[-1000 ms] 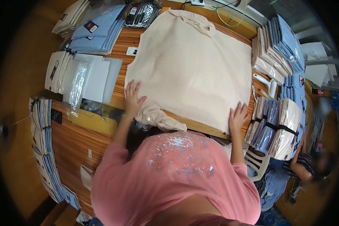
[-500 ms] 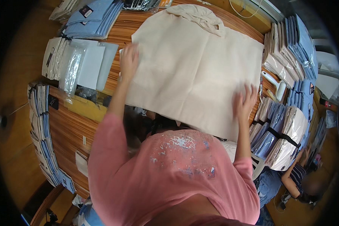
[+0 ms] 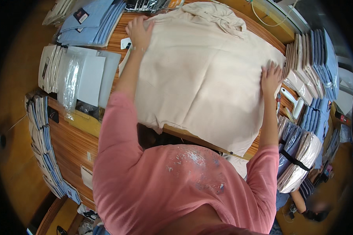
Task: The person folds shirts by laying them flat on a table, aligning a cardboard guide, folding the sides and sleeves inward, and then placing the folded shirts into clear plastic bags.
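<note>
Both hands lie open on fabric: the right hand (image 3: 271,78), fingers slightly spread, rests at one side of the cream garment (image 3: 196,74); the left hand (image 3: 140,33) is farther up, at its opposite edge. Nearest the person, the garment's lower border overhangs the bench (image 3: 259,30); a white roller (image 3: 297,109) lies off to the right, and bunched cloth (image 3: 221,17) marks the far end. Smoothing seems under way; the next move likely calls for light, even outward pressure.
</note>
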The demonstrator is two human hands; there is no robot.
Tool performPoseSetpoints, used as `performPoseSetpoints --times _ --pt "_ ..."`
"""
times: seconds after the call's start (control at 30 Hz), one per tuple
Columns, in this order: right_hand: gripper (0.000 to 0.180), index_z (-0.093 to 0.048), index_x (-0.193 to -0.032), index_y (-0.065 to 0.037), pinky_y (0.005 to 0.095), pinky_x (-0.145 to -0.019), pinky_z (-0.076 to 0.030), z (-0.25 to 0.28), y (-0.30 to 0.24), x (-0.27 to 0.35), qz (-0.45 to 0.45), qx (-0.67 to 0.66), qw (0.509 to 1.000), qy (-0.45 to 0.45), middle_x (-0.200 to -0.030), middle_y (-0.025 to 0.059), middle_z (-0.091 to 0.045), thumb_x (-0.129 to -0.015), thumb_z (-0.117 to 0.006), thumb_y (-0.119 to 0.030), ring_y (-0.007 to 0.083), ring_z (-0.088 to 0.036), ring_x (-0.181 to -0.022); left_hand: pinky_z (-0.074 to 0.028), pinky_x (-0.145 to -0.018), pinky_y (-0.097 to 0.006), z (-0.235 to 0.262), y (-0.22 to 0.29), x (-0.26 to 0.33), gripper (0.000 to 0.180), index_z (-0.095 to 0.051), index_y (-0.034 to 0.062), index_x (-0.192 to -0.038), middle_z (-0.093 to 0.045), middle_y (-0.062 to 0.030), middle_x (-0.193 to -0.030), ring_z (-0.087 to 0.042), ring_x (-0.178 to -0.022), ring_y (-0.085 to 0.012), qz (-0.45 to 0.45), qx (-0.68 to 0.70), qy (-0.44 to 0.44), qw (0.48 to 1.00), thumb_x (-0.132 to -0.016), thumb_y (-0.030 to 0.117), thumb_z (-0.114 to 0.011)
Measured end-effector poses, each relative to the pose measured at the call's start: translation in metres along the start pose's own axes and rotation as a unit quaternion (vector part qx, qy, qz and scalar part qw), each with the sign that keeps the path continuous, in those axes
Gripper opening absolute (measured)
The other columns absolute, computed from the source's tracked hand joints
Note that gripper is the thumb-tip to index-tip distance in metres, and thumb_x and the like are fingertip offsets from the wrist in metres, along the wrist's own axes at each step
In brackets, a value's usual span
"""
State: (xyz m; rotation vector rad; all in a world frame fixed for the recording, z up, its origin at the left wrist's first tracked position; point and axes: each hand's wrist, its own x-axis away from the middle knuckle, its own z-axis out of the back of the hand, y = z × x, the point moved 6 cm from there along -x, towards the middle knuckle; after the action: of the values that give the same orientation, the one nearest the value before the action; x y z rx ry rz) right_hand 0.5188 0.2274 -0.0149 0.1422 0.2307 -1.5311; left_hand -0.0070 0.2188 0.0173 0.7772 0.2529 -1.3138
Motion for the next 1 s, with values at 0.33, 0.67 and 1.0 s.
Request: performPoseSetpoints --times 0.33,0.67,1.0 --pt "0.069 -0.024 -0.144 -0.011 0.0599 -0.106 -0.006 0.063 -0.006 0.263 -0.141 -0.030 0.987 -0.075 -0.149 0.0152 -0.019 -0.089 -0.048 -0.046 0.0344 -0.014 -0.138 -0.018 -0.106 -0.055 0.098 -0.009 0.146 0.053 -0.043 0.0139 -0.133 -0.034 -0.0125 -0.141 -0.028 -0.132 -0.0335 0.025 0.139 -0.275 0.951 -0.083 0.020 -0.060" --pt "0.056 -0.040 -0.134 -0.007 0.0466 -0.107 -0.023 0.131 -0.170 0.143 0.150 -0.363 0.919 -0.040 -0.138 0.0165 -0.038 -0.083 -0.061 -0.015 0.0336 -0.032 -0.130 -0.048 -0.082 -0.040 0.265 -0.116 0.132 0.037 -0.061 0.0106 -0.115 -0.063 -0.0163 -0.107 -0.063 -0.092 -0.0297 0.252 -0.215 -0.222 0.917 -0.080 0.003 -0.056" --pt "0.026 -0.059 -0.106 -0.010 0.0336 -0.072 -0.049 0.192 -0.328 0.100 0.330 -0.440 0.832 0.078 -0.092 0.0053 -0.065 -0.081 -0.063 -0.011 0.0217 -0.063 -0.087 -0.043 -0.087 -0.033 0.336 0.132 0.041 0.023 -0.063 0.0089 -0.104 -0.059 -0.0100 -0.112 -0.056 -0.104 -0.0253 -0.272 -0.051 -0.005 0.961 -0.082 0.005 -0.057"
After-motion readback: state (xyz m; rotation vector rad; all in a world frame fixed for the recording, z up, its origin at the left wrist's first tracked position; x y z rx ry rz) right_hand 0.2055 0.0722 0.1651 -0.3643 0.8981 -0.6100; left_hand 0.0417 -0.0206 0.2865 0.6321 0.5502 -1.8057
